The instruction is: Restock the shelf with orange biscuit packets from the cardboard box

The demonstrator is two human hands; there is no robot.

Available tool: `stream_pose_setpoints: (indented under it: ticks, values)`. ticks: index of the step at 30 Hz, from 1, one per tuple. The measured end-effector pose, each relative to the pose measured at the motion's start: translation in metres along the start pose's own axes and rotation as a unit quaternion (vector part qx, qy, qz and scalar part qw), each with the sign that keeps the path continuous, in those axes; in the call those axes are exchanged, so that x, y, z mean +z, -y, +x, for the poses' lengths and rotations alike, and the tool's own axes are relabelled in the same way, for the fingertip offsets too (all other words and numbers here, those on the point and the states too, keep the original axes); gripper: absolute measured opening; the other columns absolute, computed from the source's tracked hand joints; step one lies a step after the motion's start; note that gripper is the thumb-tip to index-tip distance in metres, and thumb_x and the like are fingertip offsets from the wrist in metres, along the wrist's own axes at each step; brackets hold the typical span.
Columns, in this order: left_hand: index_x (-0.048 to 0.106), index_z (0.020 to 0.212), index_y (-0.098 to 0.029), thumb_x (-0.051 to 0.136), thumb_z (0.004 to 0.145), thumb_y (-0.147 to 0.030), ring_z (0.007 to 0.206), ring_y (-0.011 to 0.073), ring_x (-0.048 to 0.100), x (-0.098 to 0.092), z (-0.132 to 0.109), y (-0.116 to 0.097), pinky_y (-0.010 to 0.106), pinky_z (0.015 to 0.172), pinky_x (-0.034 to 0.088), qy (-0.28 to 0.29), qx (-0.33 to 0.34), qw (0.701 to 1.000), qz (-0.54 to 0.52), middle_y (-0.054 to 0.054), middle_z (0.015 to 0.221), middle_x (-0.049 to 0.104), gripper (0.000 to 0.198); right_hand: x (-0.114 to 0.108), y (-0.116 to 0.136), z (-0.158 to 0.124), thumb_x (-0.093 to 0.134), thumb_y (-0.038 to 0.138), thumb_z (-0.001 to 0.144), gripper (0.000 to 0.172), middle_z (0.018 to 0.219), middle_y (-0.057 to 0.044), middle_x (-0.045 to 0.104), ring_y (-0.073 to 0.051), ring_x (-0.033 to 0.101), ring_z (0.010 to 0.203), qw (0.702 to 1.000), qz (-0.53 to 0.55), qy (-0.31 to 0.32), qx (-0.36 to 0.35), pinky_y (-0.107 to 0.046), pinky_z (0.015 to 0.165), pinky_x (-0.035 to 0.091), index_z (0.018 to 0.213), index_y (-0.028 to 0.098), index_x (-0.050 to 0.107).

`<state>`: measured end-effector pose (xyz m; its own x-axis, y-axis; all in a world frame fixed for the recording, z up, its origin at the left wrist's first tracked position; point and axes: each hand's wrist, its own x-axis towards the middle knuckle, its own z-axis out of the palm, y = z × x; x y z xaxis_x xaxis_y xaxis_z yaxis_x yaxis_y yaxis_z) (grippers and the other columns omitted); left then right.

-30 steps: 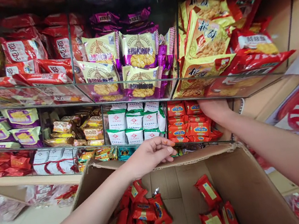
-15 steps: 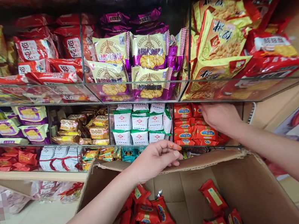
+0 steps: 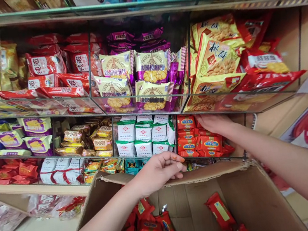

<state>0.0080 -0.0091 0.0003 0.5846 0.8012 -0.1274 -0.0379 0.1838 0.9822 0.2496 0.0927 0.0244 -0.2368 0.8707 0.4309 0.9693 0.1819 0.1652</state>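
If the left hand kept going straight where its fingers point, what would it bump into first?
Probably the red packs on the shelf, just beyond the fingertips of the left hand in the picture. Depth is hard to judge, though, so the box's far edge might come first.

Red packets (image 3: 210, 142), stacked beyond box (image 3: 254, 195), loose inside

This is a shop: glass-edged, divided shelves (image 3: 95, 14) span the frame, crowded with many kinds of wrapped snacks, including purple-and-cream biscuit packets (image 3: 151, 66) at centre, yellow packets (image 3: 215, 56) at upper right, small orange-red packets (image 3: 188, 142) below.
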Motion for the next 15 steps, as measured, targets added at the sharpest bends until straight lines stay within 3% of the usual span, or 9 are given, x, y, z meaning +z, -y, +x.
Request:
stream_pose_setpoints:
  ticks: [4,9,15]
  values:
    - [0.056,0.086,-0.014,0.066,0.067,-0.039,0.065,0.0093,0.058,-0.002,0.000,0.001,0.025,0.066,0.040,0.001,0.003,1.000,0.008,0.004,0.080,0.064,0.033,-0.002,0.003,0.006,0.027,0.018,0.086,0.042,0.126,-0.008,0.050,-0.024,0.046,0.112,0.999,-0.012,-0.001,-0.043,-0.042,0.097,0.030,0.124,0.017,0.042]
    - [0.056,0.088,-0.014,0.064,0.070,-0.037,0.065,0.0088,0.057,-0.003,-0.001,0.004,0.026,0.066,0.041,0.006,0.010,1.000,0.016,0.005,0.082,0.065,0.030,-0.003,0.004,0.004,0.027,0.031,0.088,0.041,0.126,-0.007,0.051,-0.024,0.045,0.114,0.999,0.008,-0.030,-0.018,-0.041,0.098,0.031,0.125,0.019,0.043]
    - [0.055,0.087,-0.014,0.064,0.070,-0.038,0.066,0.0102,0.058,-0.002,0.000,0.002,0.026,0.066,0.042,0.002,0.009,1.000,0.020,0.005,0.082,0.064,0.031,-0.021,0.012,-0.020,0.027,0.036,0.089,0.040,0.111,-0.010,0.061,-0.023,0.054,0.104,0.996,0.090,0.000,-0.008,-0.039,0.093,0.038,0.111,0.016,0.055]
